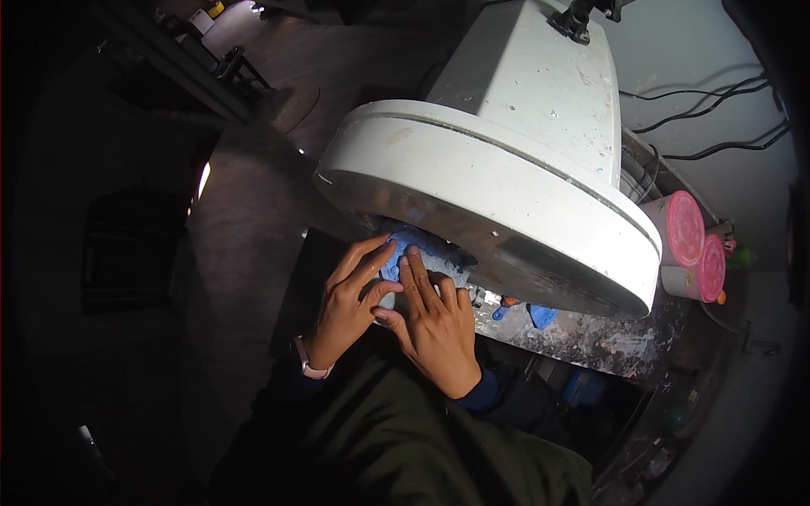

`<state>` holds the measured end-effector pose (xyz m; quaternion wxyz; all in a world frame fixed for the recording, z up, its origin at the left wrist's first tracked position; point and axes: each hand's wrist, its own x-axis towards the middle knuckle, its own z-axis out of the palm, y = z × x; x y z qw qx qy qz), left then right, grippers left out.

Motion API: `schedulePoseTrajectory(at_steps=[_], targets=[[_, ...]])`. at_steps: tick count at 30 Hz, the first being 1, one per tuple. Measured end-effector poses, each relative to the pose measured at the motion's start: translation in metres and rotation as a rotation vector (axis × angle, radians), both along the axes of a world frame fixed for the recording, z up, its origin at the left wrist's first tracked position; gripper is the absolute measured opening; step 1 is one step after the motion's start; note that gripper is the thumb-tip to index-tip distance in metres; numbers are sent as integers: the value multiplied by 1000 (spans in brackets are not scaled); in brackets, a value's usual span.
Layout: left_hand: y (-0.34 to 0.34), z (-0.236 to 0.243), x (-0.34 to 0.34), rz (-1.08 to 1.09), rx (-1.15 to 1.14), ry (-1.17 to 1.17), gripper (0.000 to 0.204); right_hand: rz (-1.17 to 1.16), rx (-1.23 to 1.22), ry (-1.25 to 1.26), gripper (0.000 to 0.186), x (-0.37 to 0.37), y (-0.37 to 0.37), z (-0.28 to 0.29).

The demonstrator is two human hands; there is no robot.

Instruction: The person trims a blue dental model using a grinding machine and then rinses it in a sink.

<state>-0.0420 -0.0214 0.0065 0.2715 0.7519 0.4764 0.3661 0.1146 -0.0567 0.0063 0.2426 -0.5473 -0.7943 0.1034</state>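
Note:
My left hand (348,304) and my right hand (434,325) press side by side on a lump of blue putty-like material (411,245). The lump sits on the bench edge under the rim of a large white round machine (506,194). Fingers of both hands lie flat on the blue lump, partly hiding it. A pale watch band circles my left wrist. My sleeves are dark green with blue cuffs.
Smaller blue pieces (540,315) lie on the stained bench (607,341) under the machine. Two white containers with pink lids (685,228) stand at the right. Black cables (709,97) run along the wall. The left side is dark, with a stool (291,103).

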Motion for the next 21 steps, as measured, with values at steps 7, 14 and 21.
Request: schedulePoseTrajectory(at_steps=[7,14,21], targets=[[2,0,1,-4,15,3,61,1,1,-21,67,3,2,5],[0,1,3,-13,27,26,64,-16,-4,-17,69,4,4,7],[-1,3,7,19,28,13,62,-42,19,21,70,2,6,7]])
